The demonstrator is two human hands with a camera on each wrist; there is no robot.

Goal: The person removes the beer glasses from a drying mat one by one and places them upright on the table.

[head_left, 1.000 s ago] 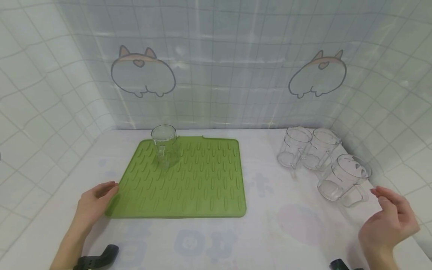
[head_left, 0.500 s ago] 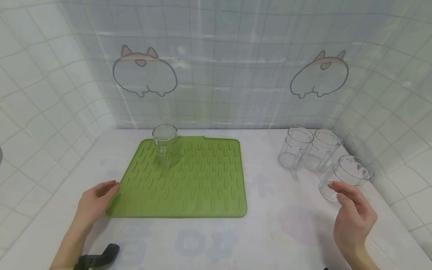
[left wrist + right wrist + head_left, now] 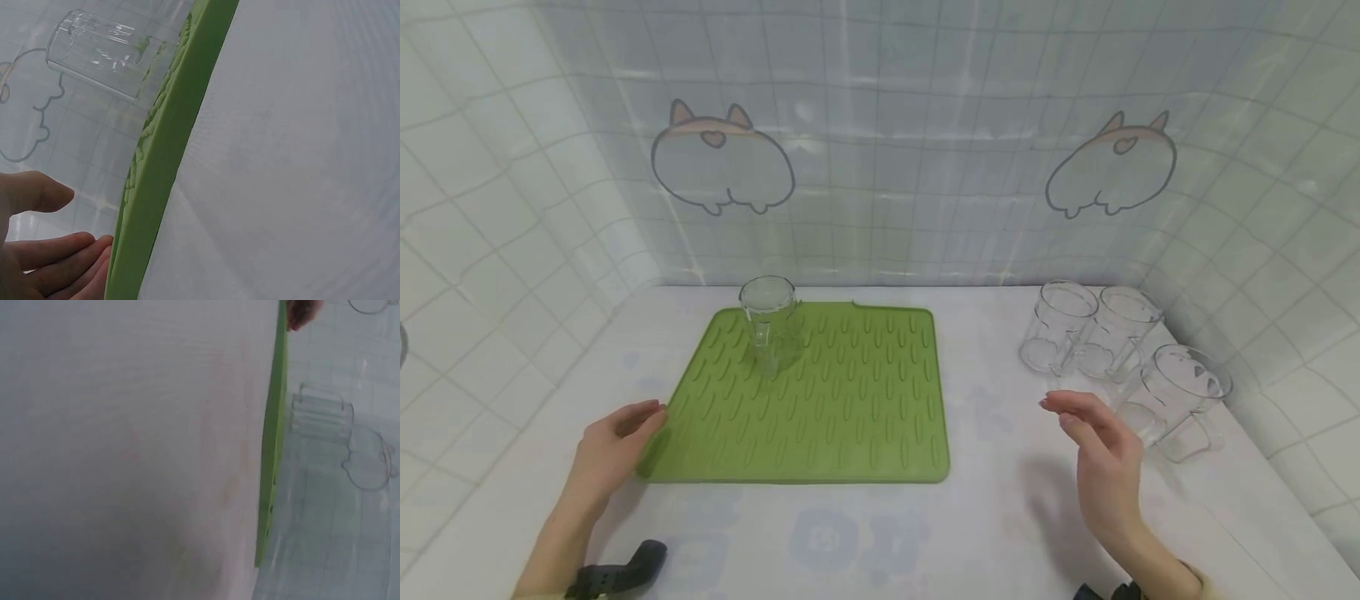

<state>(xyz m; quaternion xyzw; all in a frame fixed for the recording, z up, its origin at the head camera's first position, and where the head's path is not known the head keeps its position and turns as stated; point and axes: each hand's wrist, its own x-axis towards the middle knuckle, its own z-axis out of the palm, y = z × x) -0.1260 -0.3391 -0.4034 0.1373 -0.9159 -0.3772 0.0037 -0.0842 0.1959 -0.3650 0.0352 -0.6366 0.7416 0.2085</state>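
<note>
My left hand is at the green ribbed mat, its fingertips right at the left edge near the front corner. Seen from the left wrist, the thumb stands apart from the fingers and nothing is between them. On the mat's back left part stands a clear glass mug, upright, handle towards me. My right hand hovers over the white tabletop with loosely bent fingers, holding nothing. It overlaps the left side of the nearest glass mug. Two more glass mugs, one beside the other, stand close together behind it.
A tiled-pattern sheet with cartoon animal drawings closes off the back. Tiled walls, one on the left and one on the right, flank the white table. The right-hand mugs stand near the right wall.
My right hand has swept left, from right of the nearest mug, across in front of it, to its left side. The left hand, mat and mugs keep their places.
</note>
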